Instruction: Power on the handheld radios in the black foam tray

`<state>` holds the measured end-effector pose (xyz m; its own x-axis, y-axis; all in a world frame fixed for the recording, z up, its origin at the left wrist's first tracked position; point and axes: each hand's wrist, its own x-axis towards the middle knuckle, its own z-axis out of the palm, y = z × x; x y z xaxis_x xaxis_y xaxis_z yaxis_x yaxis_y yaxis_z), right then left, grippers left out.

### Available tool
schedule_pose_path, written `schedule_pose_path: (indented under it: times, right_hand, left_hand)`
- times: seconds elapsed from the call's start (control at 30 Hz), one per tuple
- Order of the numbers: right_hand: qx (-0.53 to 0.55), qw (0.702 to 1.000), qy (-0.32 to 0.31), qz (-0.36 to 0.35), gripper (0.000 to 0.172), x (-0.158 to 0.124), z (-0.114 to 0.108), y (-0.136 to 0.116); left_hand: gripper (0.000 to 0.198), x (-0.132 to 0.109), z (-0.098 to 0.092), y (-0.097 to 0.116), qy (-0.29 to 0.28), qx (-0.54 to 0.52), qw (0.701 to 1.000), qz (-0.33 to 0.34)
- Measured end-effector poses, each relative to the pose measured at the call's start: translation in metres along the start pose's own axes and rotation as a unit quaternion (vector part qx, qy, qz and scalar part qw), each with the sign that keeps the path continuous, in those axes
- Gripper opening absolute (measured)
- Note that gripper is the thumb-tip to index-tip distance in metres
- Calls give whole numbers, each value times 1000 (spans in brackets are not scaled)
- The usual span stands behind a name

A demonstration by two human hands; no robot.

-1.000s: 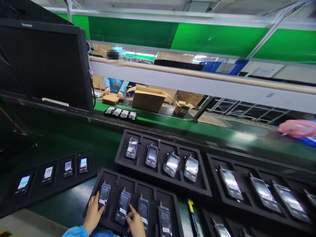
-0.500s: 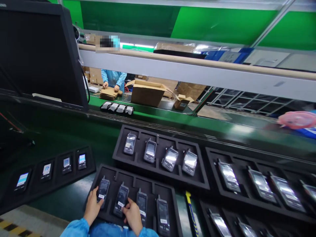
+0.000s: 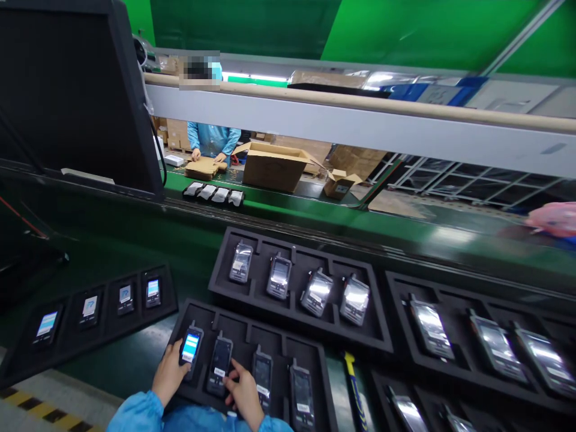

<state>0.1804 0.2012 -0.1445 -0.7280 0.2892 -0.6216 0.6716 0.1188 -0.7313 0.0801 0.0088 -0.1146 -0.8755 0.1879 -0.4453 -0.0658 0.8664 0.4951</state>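
At the near edge of the belt: your two hands work over the nearest foam tray point(image 3: 245, 336), which holds four handsets in its slots.
Far-left tray: four small devices with lit screens point(image 3: 47, 323) sit in a separate dark tray, well apart from your hands.
Left hand: your left hand point(image 3: 168, 377) is curled around the lower side of the lit handset point(image 3: 190, 348) in the leftmost slot, thumb at its edge; the handset lies in its slot, not lifted.
Right hand: your right hand point(image 3: 243, 396) lies over the lower end of the second handset point(image 3: 220, 365), fingers half bent, fingertips on or just beside its label; whether it grips or only presses I cannot tell.
Handling, as I judge it: the handsets look rigid, light and smooth-faced, so likely slippery on the glass.
Where to hold: take each by its long side edges, near the middle, and keep off the screen and the stub antenna at the top.
Tray: the foam looks soft and should give a little if you press down.
Right of you: further trays of wrapped handsets point(image 3: 315, 291) lie just beyond and beside yours.
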Motion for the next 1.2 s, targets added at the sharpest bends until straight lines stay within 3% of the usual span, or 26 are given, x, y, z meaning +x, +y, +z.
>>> schedule_pose_path:
  times: [0.27, 0.87, 1.1, 1.2]
  right_hand:
    - [-10, 1000, 11, -5, 59, -1, 2, -1]
    - [-39, 998, 12, -42, 51, -3, 1, 2]
    - [-45, 998, 9, -34, 53, -9, 1, -3]
    - [-59, 996, 17, -59, 54, -9, -3, -6]
  left_hand:
    - [50, 2, -10, 11, -42, 66, 996, -34]
    - [45, -1, -18, 14, -44, 67, 997, -21]
    - [47, -2, -18, 13, -45, 69, 996, -21]
    - [57, 2, -15, 9, -49, 42, 998, -10]
